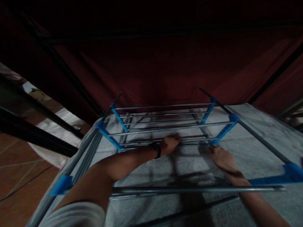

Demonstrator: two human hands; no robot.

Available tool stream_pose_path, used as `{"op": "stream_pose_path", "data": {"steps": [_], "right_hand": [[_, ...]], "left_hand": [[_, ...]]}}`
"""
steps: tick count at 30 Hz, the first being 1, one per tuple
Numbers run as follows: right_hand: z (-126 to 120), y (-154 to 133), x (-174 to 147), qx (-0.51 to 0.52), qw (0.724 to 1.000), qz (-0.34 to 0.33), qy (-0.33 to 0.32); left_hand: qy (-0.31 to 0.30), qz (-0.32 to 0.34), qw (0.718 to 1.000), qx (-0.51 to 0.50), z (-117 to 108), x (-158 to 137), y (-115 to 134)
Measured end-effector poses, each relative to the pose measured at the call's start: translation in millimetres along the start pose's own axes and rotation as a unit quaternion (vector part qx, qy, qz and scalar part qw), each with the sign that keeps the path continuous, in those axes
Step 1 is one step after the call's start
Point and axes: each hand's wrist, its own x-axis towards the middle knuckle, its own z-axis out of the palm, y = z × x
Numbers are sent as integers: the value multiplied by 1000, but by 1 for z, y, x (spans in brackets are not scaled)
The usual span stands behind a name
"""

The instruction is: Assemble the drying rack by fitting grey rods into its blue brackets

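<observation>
A partly assembled rack of grey metal tubes and blue plastic brackets lies on a grey cloth-covered surface. My left hand (171, 144), with a dark band at the wrist, is closed around a low metal tube (142, 143) between two brackets. To its right, my right hand (222, 159) has its fingers curled together beside the lower end of a blue bracket (224, 132); what they pinch is hidden. Crossbars (165, 128) join the left bracket (111, 138) to the right one. Nearer to me, a loose tube (196, 189) crosses above my right forearm.
Several loose tubes (87, 157) lie along the left side. Blue brackets (62, 185) sit on the near ends of the side poles. Dark red fabric (161, 72) hangs behind, with black frame bars (71, 78) around it. Reddish floor (19, 164) shows at left.
</observation>
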Motion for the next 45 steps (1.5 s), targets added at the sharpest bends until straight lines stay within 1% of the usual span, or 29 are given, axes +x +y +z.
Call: {"op": "stream_pose_path", "data": {"steps": [1,3,4,5,7,9,11,13,16,18,19,21,23,24,25,26,27,28,29,30,31,32,33,35,37,39,40,42,45], "right_hand": [[-5,-12,-6,18,998,-58,7],[-14,-42,-12,53,977,-207,22],[-17,-58,-11,57,962,-264,33],[-18,-74,-8,52,952,-299,43],[-13,-101,2,30,945,-322,55],[-3,-120,13,2,949,-312,45],[6,-131,23,-24,954,-297,21],[10,-135,29,-42,955,-294,-14],[8,-134,33,-52,950,-303,-62],[5,-131,33,-51,948,-308,-69],[4,-130,34,-47,947,-311,-66],[4,-131,34,-34,947,-314,-58],[6,-135,35,-18,947,-315,-64],[7,-139,36,-11,946,-316,-72],[8,-144,36,-4,944,-319,-81],[9,-149,37,2,942,-323,-89],[10,-155,37,9,940,-327,-97],[11,-162,37,17,937,-332,-103],[12,-169,38,26,935,-336,-109],[13,-177,38,35,933,-340,-114],[14,-185,37,43,931,-343,-121],[15,-194,37,50,929,-343,-127],[16,-203,36,56,928,-342,-135],[19,-221,35,64,926,-340,-149],[23,-237,34,65,924,-342,-160],[26,-248,33,59,920,-350,-166],[27,-252,32,54,918,-355,-166],[28,-255,32,46,915,-364,-167],[28,-254,32,48,913,-371,-165]], "left_hand": [[-1,3,1000,4,0,0,0],[4,2,1000,0,-1,1,1],[10,2,1000,-10,-2,1,2],[15,0,1000,-21,-2,1,2],[25,2,999,-41,-5,1,1],[27,3,998,-48,-8,-1,-1],[30,2,998,-46,-14,-10,-3],[29,-2,999,-45,-24,-28,-7],[-5,-15,997,-76,-54,-77,-13],[-42,-32,988,-143,-89,-122,-18],[-50,-64,978,-193,-111,-147,-21],[-56,-172,939,-292,-157,-196,-29],[-37,-253,902,-348,-198,-243,-43],[-34,-268,896,-351,-213,-265,-54],[-12,-277,898,-343,-223,-286,-66],[55,-291,896,-332,-228,-305,-81],[148,-308,879,-333,-226,-322,-98],[238,-334,844,-345,-220,-336,-115],[308,-367,799,-365,-208,-346,-132],[357,-390,757,-383,-194,-353,-148],[370,-401,735,-403,-178,-355,-162],[355,-410,729,-419,-160,-354,-173],[323,-418,734,-427,-143,-348,-180],[250,-410,767,-426,-111,-330,-186],[189,-367,798,-439,-87,-307,-181],[154,-322,817,-454,-71,-286,-173],[148,-312,818,-460,-65,-277,-169],[145,-314,811,-473,-56,-266,-165],[150,-327,795,-489,-46,-261,-170]]}}
